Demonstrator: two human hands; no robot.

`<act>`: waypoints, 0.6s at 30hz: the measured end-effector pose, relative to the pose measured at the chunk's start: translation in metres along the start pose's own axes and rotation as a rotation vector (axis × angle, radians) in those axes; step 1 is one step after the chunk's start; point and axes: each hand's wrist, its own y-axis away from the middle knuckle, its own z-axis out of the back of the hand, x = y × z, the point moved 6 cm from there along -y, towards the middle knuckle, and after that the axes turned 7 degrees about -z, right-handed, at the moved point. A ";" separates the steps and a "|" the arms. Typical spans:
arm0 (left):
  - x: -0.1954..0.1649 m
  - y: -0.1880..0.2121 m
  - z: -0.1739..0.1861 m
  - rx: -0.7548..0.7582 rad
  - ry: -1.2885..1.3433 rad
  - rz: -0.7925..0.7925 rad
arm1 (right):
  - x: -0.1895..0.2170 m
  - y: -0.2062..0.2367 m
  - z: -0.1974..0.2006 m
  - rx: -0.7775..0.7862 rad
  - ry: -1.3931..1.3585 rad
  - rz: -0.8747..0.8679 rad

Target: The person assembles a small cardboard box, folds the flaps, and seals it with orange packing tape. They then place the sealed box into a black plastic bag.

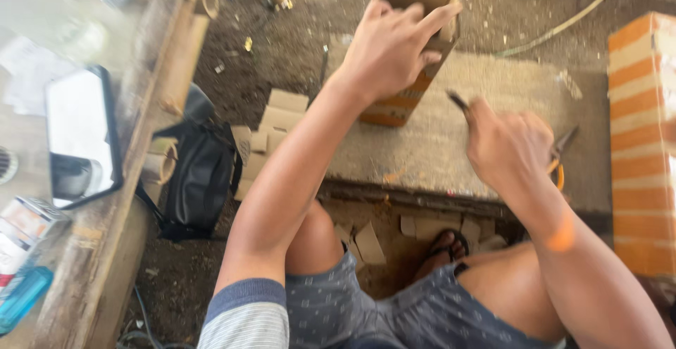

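Your left hand [387,50] is gripping the open box [415,46] by its top edge, on the slab [458,145]. Your right hand [510,145] is closing around a thin tool [459,101], with bare slab between them.

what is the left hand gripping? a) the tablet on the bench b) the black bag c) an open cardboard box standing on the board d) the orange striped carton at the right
c: the left hand wraps over the top edge of the open cardboard box standing on the board, while the right hand holds a thin dark tool beside it.
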 end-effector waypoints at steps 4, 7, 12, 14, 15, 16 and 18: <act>-0.010 0.000 0.008 0.179 -0.260 0.007 | -0.039 0.016 -0.057 0.606 -0.038 -0.003; -0.023 -0.002 0.001 0.292 -0.340 -0.018 | -0.081 0.021 -0.113 0.893 -0.154 -0.008; -0.045 -0.004 -0.018 0.282 -0.384 -0.039 | -0.139 0.023 -0.167 1.027 -0.234 -0.154; -0.048 -0.003 -0.025 0.251 -0.367 -0.023 | -0.150 0.025 -0.172 1.037 -0.177 -0.142; -0.049 -0.002 -0.028 0.229 -0.384 -0.041 | -0.154 0.025 -0.173 1.038 -0.151 -0.139; -0.051 0.000 -0.031 0.209 -0.394 -0.057 | -0.157 0.026 -0.173 1.047 -0.160 -0.162; -0.054 0.007 -0.035 0.150 -0.402 -0.084 | -0.161 0.027 -0.173 1.066 -0.168 -0.197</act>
